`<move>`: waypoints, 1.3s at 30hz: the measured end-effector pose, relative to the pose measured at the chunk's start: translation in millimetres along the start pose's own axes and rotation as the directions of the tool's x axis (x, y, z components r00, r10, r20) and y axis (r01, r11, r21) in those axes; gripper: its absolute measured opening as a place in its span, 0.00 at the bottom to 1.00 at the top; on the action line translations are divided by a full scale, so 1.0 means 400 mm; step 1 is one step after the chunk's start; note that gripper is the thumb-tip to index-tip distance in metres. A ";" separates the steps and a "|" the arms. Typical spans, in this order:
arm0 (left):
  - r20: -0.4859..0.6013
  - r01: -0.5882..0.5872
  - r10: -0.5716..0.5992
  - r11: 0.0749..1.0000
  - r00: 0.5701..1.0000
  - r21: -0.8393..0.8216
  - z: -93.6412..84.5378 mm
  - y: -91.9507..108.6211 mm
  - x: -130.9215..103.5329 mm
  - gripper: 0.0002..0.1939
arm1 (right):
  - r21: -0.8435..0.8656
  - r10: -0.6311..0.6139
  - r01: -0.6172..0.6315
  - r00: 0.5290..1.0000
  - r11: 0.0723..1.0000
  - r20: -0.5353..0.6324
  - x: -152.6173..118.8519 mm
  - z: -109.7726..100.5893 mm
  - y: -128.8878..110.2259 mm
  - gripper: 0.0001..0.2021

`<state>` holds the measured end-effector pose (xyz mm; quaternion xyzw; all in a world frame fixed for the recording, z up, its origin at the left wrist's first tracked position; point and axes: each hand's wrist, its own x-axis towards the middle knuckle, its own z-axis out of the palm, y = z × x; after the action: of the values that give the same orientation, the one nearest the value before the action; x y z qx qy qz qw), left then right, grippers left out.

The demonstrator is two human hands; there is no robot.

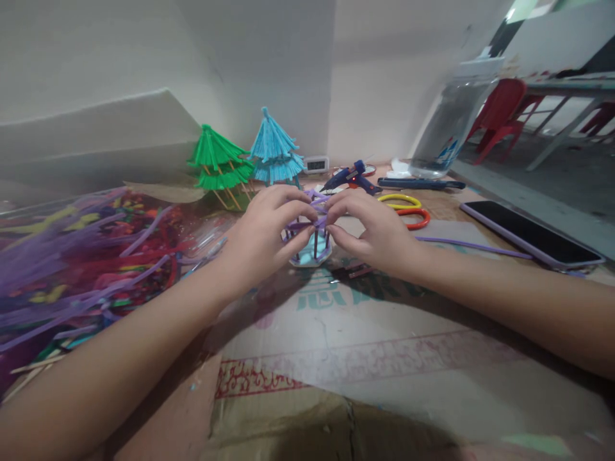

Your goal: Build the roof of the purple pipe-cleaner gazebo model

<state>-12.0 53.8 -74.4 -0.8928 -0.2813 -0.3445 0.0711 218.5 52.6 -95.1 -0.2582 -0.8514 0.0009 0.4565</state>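
A small pavilion-like frame (311, 251) stands on the work surface, with a pale blue octagonal base, dark posts and purple pipe cleaner around its upper part. My left hand (283, 221) closes its thumb and fingers on the purple pipe cleaner (302, 226) at the frame's left side. From the right, my right hand (368, 227) pinches the same purple edge near a front post. The fingers hide much of the frame's top. Behind stand a green tiered roof model (221, 160) on sticks and a light blue one (275, 150).
Bagged pipe cleaners (96, 269) spread on the left. Behind my right hand lie a blue glue gun (354, 177), scissors with yellow and orange handles (417, 219) and a dark cutter (420, 184). A phone (528, 232) and a large clear bottle (449, 121) are at the right.
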 end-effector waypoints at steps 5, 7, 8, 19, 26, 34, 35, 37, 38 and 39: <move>-0.013 0.008 -0.009 1.000 1.000 -0.014 -0.022 -0.001 0.005 0.08 | -0.006 0.013 -0.013 1.000 1.000 0.001 -0.002 -0.001 -0.002 0.04; -0.062 0.011 -0.009 1.000 0.998 0.027 -0.026 0.006 0.006 0.07 | -0.010 -0.005 0.005 1.000 1.000 -0.002 -0.002 0.000 -0.004 0.03; -0.071 0.005 -0.002 0.999 0.997 0.047 -0.026 0.010 0.006 0.06 | -0.010 -0.013 0.012 1.000 1.000 -0.003 -0.002 0.000 -0.005 0.03; -0.119 -0.084 0.105 0.981 0.987 0.174 -0.001 0.014 0.002 0.06 | 0.136 0.043 -0.040 0.999 0.990 -0.016 -0.013 0.006 0.004 0.06; -0.166 0.044 -0.043 0.999 0.985 -0.002 -0.035 -0.014 -0.024 0.13 | 0.368 0.370 -0.325 0.927 0.871 -0.057 -0.056 0.024 0.039 0.11; -0.084 0.426 -0.443 0.889 0.892 -0.168 0.070 -0.105 -0.126 0.07 | 0.269 0.550 -0.532 0.835 0.803 0.010 -0.060 0.044 0.092 0.08; -0.065 0.476 -0.502 0.848 0.862 -0.233 0.087 -0.110 -0.136 0.11 | 0.228 0.535 -0.522 0.845 0.822 0.006 -0.054 0.035 0.091 0.08; 0.018 0.473 -0.506 0.793 0.862 -0.383 0.109 -0.115 -0.148 0.27 | 0.124 0.486 -0.485 0.874 0.866 0.027 -0.040 0.002 0.086 0.09; 0.059 0.459 -0.482 0.781 0.874 -0.424 0.114 -0.115 -0.149 0.32 | 0.063 0.461 -0.465 0.885 0.883 0.063 -0.031 -0.023 0.083 0.08; 0.102 0.445 -0.449 0.780 0.888 -0.439 0.115 -0.112 -0.148 0.35 | -0.001 0.445 -0.448 0.888 0.894 0.113 -0.024 -0.051 0.079 0.08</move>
<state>-46.0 79.1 -150.9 -0.7908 -0.3967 -0.4108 -0.2203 252.5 71.1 -98.0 -0.4408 -0.7931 0.1308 0.3994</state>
